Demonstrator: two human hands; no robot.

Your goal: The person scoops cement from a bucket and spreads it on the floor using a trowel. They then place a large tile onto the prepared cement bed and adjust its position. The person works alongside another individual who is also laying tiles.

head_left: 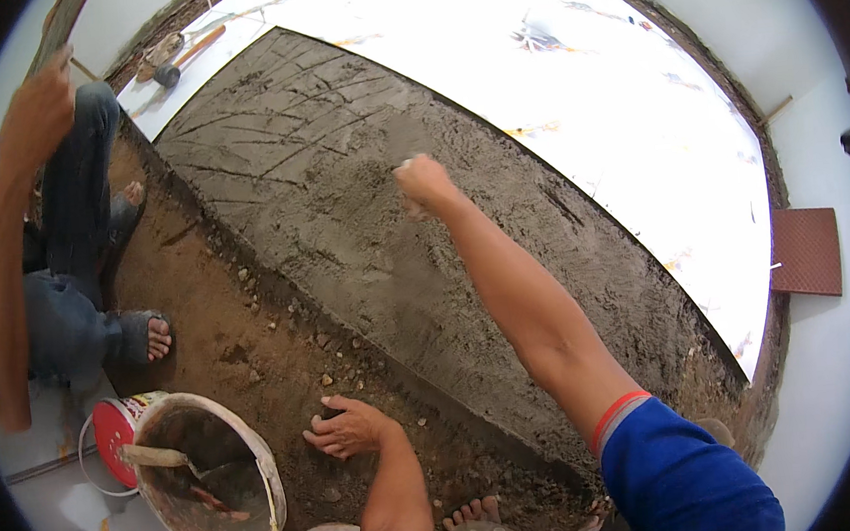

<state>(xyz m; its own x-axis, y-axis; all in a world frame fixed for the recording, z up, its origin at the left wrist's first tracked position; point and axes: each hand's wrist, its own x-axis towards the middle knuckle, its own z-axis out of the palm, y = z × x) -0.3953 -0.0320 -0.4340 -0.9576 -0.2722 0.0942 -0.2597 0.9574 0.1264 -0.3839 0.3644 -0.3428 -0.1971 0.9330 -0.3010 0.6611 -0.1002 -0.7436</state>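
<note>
My right hand (424, 186) is closed, reaching far out over a bed of wet grey mortar (343, 242). Grey smears above and below the fist blend with the mortar, so whatever it grips cannot be made out. My left hand (346, 427) hovers low over the brown soil (202, 283) beside the mortar's near edge. Its fingers are loosely bent and apart, with nothing seen in them. Crisscross grooves score the mortar's far left part, while its middle is rough. A bucket (274, 477) left of my left hand has a wooden-handled trowel (155, 455) inside.
At the left a barefoot co-worker in jeans (71, 203) grips a wooden piece (57, 30). A mallet (168, 76) lies on the bright white tiles (528, 48) beyond the mortar. A red-brown tile (805, 253) leans by the right wall. Pebbles dot the soil.
</note>
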